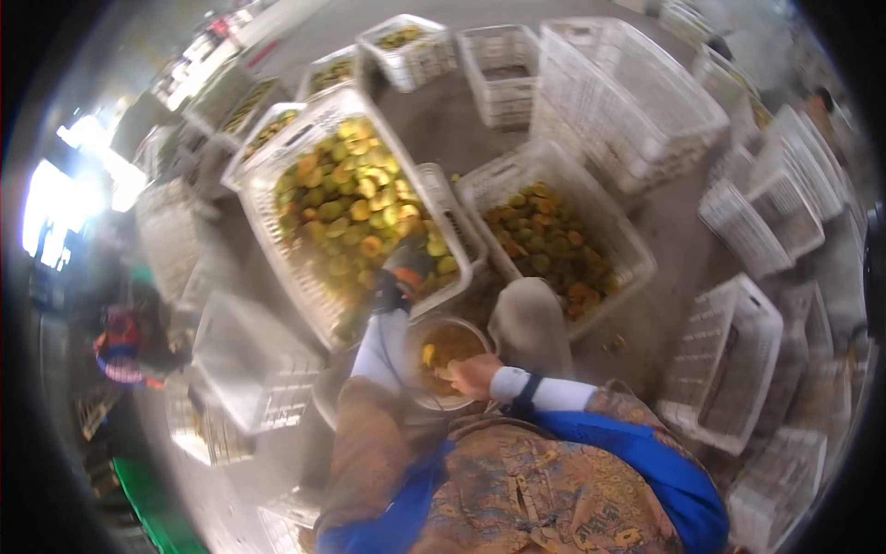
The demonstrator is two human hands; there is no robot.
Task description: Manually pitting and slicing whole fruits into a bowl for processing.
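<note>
My left hand (407,271), in a dark glove with an orange patch, reaches over the near end of a large white plastic crate (423,197). Yellow-green fruit (339,187), much of it cut in halves, fills that crate. Blur hides whether the gloved fingers grip a piece. My bare right hand (474,377) is over a round bucket (453,320) between my knees. Its fingers are curled around a small pale object, too blurred to name. Yellow pieces (430,354) lie in the brownish contents of the bucket.
A second white crate (626,242) beyond my right knee holds darker cut fruit (547,242). Tall stacked crates (623,104) stand behind it. More crates flank me at left (249,360) and right (723,367). A person (121,346) is at far left.
</note>
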